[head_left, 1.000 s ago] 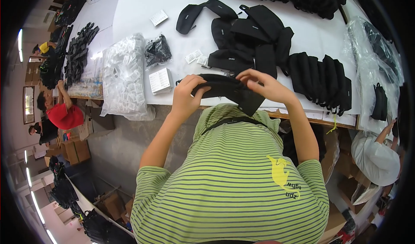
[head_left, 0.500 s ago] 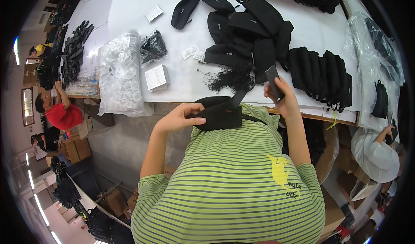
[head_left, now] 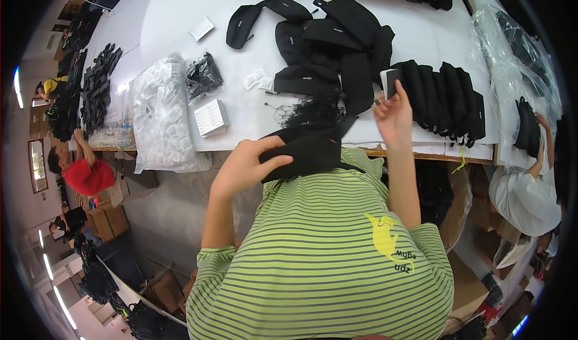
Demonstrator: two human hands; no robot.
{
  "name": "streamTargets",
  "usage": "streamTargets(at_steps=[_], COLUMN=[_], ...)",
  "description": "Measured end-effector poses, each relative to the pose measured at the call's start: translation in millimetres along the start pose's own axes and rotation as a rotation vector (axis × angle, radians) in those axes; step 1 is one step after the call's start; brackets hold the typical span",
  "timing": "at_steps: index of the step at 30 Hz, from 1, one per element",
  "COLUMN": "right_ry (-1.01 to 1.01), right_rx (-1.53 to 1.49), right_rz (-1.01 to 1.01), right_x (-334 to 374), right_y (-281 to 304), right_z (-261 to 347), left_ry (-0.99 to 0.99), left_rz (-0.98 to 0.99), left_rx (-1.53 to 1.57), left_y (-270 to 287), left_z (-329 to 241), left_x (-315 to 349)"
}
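Observation:
My left hand (head_left: pixel 245 166) grips a black fabric pouch (head_left: pixel 316 152) near my shirt front, thumb across its near face. A black strap runs from the pouch along my shirt. Beyond the table edge, my right hand (head_left: pixel 394 120) pinches a small dark card with a white face (head_left: pixel 390 82) between thumb and fingers, raised beside a row of black pouches (head_left: pixel 442 102). Just past the held pouch lies a tangle of thin black cords (head_left: pixel 307 110), partly hidden by it. Farther back is a heap of black pouches (head_left: pixel 334 36).
On the white table (head_left: pixel 174 15) are a clear bag of white packets (head_left: pixel 159 111), a bag of black pieces (head_left: pixel 205 75), a stack of white cards (head_left: pixel 211 118) and loose labels (head_left: pixel 254 79). Co-workers in red (head_left: pixel 90 171) and white (head_left: pixel 524 198) stand at either side.
My right hand has moved forward over the table with the card, which has turned to show its white face. My left hand keeps hold of the pouch, which has tilted slightly.

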State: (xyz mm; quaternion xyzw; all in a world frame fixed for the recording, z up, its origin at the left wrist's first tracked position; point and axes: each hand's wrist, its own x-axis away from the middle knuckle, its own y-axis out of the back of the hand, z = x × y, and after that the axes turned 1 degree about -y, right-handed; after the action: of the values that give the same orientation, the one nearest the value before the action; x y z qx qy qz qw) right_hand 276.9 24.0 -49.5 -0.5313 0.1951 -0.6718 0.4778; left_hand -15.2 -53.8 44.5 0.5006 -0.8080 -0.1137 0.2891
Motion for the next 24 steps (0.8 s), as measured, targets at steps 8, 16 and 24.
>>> streamTargets(at_steps=[8,16,24], right_ry=[0.124,0.491,0.476], right_rx=[0.225,0.829,2.161], right_rz=[-0.083,0.113,0.862], right_x=[-11.8,-0.3,51.1], right_y=[-14.8,-29.0,-66.2], right_z=[-27.3,-0.3,-8.8], left_ry=[-0.159,-0.2,-0.607], left_rz=[-0.008,-0.05,-0.301], left_rx=[-0.306,-0.294,-0.405], left_y=[-13.3,-10.7,-26.3], left_z=[-24.6,-20.0,-26.2], left_x=[-5.3,-9.4,-32.1])
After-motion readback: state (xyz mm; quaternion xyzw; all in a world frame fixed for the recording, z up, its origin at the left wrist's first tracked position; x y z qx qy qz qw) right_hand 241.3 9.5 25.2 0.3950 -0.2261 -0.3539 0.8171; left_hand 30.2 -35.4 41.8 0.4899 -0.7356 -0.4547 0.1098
